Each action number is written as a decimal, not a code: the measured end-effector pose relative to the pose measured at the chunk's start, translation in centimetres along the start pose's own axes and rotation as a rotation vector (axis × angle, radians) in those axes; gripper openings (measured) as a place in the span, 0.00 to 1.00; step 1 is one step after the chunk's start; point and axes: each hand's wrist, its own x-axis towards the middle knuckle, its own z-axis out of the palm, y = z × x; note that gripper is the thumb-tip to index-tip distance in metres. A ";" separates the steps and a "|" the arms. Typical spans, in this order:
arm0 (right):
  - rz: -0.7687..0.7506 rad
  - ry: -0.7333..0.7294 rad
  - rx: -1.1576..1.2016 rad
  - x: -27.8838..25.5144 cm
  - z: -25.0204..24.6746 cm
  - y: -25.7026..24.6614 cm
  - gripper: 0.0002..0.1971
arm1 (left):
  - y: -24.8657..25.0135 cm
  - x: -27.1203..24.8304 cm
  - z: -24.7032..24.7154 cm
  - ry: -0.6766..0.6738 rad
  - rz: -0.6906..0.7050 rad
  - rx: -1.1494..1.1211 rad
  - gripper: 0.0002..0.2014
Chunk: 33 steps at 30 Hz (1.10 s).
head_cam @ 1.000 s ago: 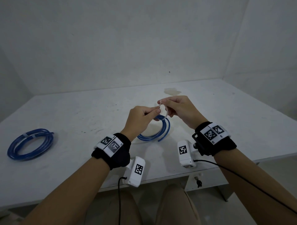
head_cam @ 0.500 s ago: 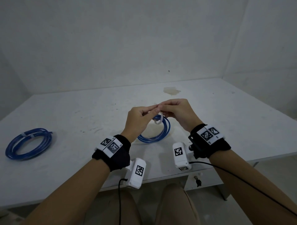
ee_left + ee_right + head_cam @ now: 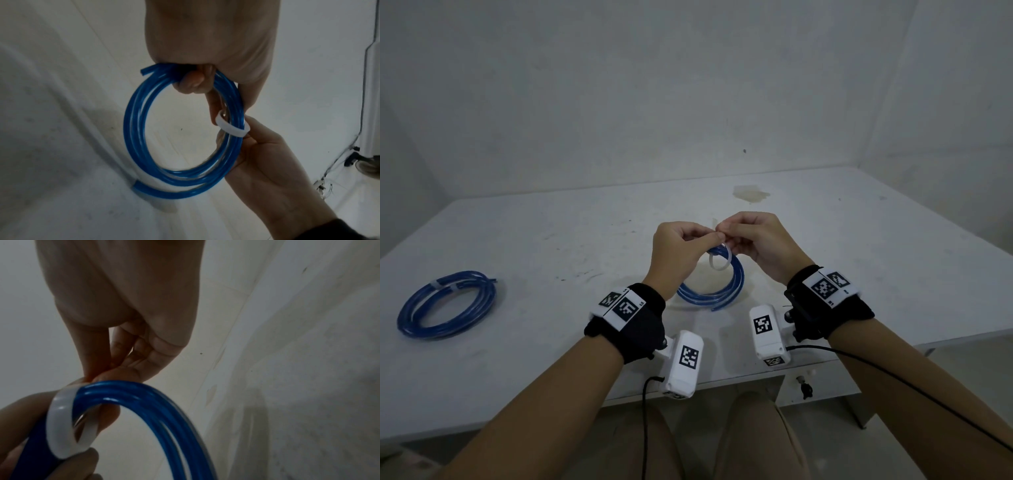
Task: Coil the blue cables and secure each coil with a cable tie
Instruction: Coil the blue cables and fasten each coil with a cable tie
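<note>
A blue cable coil hangs from my left hand over the middle of the white table, its lower end at the surface. The left hand's lower fingers curl round the coil. A white cable tie loops loosely around the strands. My right hand pinches the tie at its top, fingertip to fingertip with the left. A short white tail sticks up above them. In the left wrist view the tie sits against the right hand.
A second blue coil, bound by a white tie, lies flat at the table's left side. A brownish stain marks the far middle. Walls close off the back and right. The table's near edge runs just below my wrists.
My hands have come together and dropped a little. The tie's loop now hangs lower around the coil, and a short tail shows above the fingertips.
</note>
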 end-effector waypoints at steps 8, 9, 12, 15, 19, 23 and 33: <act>-0.066 0.051 -0.069 0.5 0.4 -0.7 0.05 | 0.2 -0.2 0.2 -0.037 -0.039 -0.029 0.06; -0.071 0.073 -0.055 0.6 0.4 -0.7 0.05 | 0.2 -0.3 0.2 -0.038 -0.048 -0.031 0.06; -0.064 0.090 -0.054 0.9 0.3 -0.9 0.05 | 0.3 -0.8 0.3 -0.029 -0.083 -0.050 0.08; -0.063 0.048 -0.081 1.1 0.6 -1.1 0.06 | 0.6 -0.7 0.1 -0.020 -0.110 -0.083 0.07; -0.084 0.008 -0.089 1.3 1.2 -1.4 0.07 | 1.7 -0.4 0.3 0.018 -0.085 -0.092 0.10; -0.114 0.068 -0.114 1.7 1.2 -1.6 0.07 | 2.3 -0.7 0.0 0.016 -0.108 -0.071 0.10; -0.014 0.103 -0.066 2.6 0.7 -1.9 0.07 | 2.9 -2.1 0.0 -0.013 -0.164 -0.039 0.10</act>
